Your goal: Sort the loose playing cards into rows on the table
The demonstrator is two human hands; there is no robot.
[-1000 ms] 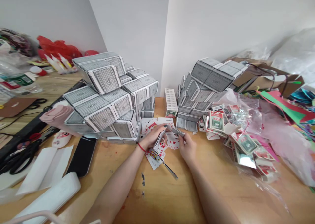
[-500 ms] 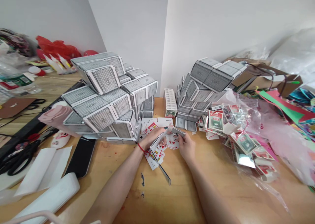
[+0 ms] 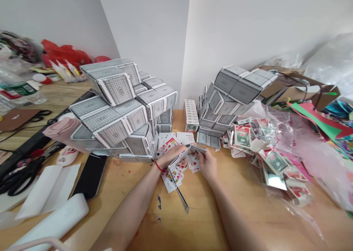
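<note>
Both hands hold a strip of joined playing cards (image 3: 181, 157), bent into angled panels, over the middle of the table. My left hand (image 3: 174, 156), with a red cord on its wrist, is closed around the strip's left part. A narrow end of the strip hangs down toward me from under it. My right hand (image 3: 207, 163) pinches the far right panel between thumb and fingers. Beneath and behind the hands lie loose face-up playing cards (image 3: 172, 180), partly hidden by them.
Stacked boxes built of grey-backed cards (image 3: 118, 122) rise at left, with another stack (image 3: 234, 89) at right. Between them stands a long pack of card boxes (image 3: 191, 115). Opened card boxes (image 3: 271, 161) pile up at right. A black phone (image 3: 91, 175) and scissors (image 3: 20, 177) lie at left.
The card strip has shifted slightly, its hanging end swinging a little lower and to the left. My right hand's fingers have moved a little on the right panel.
</note>
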